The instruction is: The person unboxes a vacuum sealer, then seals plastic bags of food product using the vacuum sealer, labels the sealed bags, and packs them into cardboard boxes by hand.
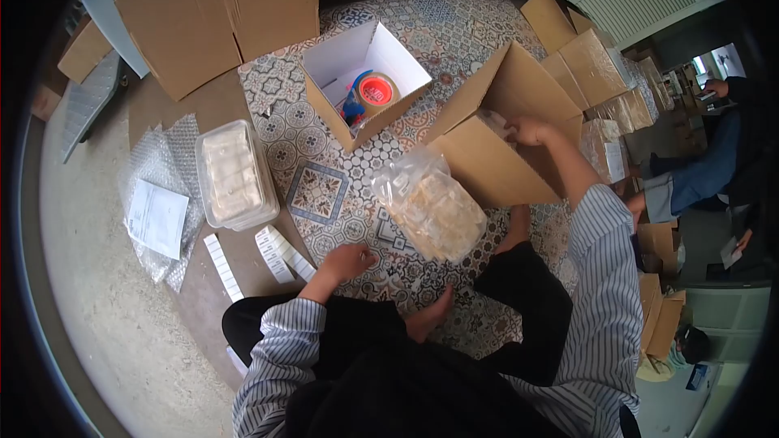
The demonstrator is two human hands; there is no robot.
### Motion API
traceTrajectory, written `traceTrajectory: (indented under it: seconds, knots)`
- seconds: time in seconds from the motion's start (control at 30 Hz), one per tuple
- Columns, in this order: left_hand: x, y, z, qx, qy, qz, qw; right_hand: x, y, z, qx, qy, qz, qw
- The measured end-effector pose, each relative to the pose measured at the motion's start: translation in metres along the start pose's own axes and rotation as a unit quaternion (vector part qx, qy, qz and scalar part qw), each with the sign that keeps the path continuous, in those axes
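My right hand (529, 130) reaches into an open cardboard box (495, 164), its fingers bent around something pale inside that I cannot make out. My left hand (350, 262) is over the patterned floor mat, fingers curled, near my knee; whether it holds anything does not show. Between my hands a clear plastic bag (438, 215) with beige contents lies against the front of the box. Beyond it stands a small white-lined box (345, 97) with a roll of tape (376, 91) and a blue and red item inside. On the left is a clear plastic container (235, 174) with pale blocks.
Bubble wrap (154, 195) with a white paper (157, 217) lies at the left, label strips (274, 255) nearer me. A large cardboard sheet (219, 16) stands at the back. Stacked wrapped boxes (586, 69) and another person (702, 164) are on the right.
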State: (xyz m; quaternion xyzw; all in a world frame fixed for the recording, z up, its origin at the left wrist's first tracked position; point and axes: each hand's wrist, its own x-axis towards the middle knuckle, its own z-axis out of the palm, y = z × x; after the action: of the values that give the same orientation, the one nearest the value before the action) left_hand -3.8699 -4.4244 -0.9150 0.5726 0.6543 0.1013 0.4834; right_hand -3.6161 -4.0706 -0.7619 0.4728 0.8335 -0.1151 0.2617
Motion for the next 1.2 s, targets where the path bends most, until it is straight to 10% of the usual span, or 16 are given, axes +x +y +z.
traceTrajectory:
  seconds: [0.5, 0.6, 0.73, 0.9, 1.03, 1.17, 1.2]
  knots:
    - [0.018, -0.018, -0.001, 0.084, 0.0, 0.029, 0.996, 0.083, 0.043, 0.084, 0.122, 0.006, 0.161, 0.979]
    - [0.013, -0.012, -0.007, 0.074, 0.005, 0.029, 0.997, 0.093, 0.038, 0.123, 0.339, 0.13, 0.427, 0.828]
    - [0.009, -0.017, -0.013, 0.052, 0.021, 0.028, 0.998, 0.103, 0.052, 0.152, 0.391, 0.222, 0.411, 0.793]
    - [0.011, -0.018, -0.01, 0.074, 0.026, 0.033, 0.996, 0.084, 0.052, 0.134, 0.786, 0.184, 0.186, 0.56]
    - [0.012, -0.018, -0.011, 0.082, 0.013, 0.027, 0.996, 0.064, 0.034, 0.1, 0.788, 0.147, 0.202, 0.562]
    - [0.013, -0.02, -0.018, 0.079, 0.003, 0.021, 0.997, 0.048, 0.007, 0.063, 0.654, 0.312, 0.119, 0.679]
    - [0.012, -0.02, -0.019, 0.071, 0.005, 0.016, 0.997, 0.021, -0.022, 0.037, 0.463, 0.399, 0.116, 0.783]
